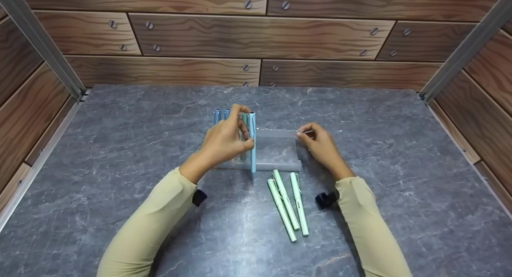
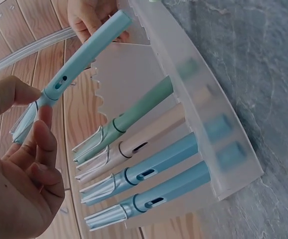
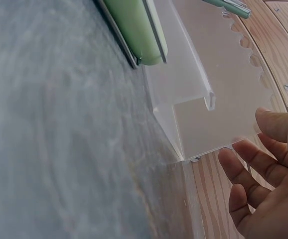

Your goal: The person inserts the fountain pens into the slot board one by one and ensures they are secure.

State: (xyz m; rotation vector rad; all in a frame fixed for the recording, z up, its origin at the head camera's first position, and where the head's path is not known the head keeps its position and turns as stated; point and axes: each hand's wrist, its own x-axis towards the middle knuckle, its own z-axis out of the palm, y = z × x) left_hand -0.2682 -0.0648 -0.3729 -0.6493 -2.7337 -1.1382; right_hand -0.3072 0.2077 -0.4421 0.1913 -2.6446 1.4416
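My left hand (image 1: 224, 139) pinches a light blue pen (image 1: 253, 159) between thumb and fingers. In the head view this pen stands nearly upright in front of a translucent plastic pen stand (image 1: 278, 147). The left wrist view shows a green pen (image 2: 144, 105), a beige pen (image 2: 159, 130) and two blue pens (image 2: 171, 152) side by side in the stand, their lower ends behind its front lip. With thumb and fingertips, my right hand (image 1: 322, 147) holds the stand's right edge near the upper corner. Notches line the stand's top edge (image 3: 253, 59).
Several light green pens (image 1: 298, 205) lie on the grey marbled table (image 1: 120, 213), in front of the stand toward its right. Wood-patterned walls (image 1: 208, 35) and metal posts (image 1: 460, 49) bound the table. A black wrist camera (image 1: 326, 200) sits at each sleeve cuff.
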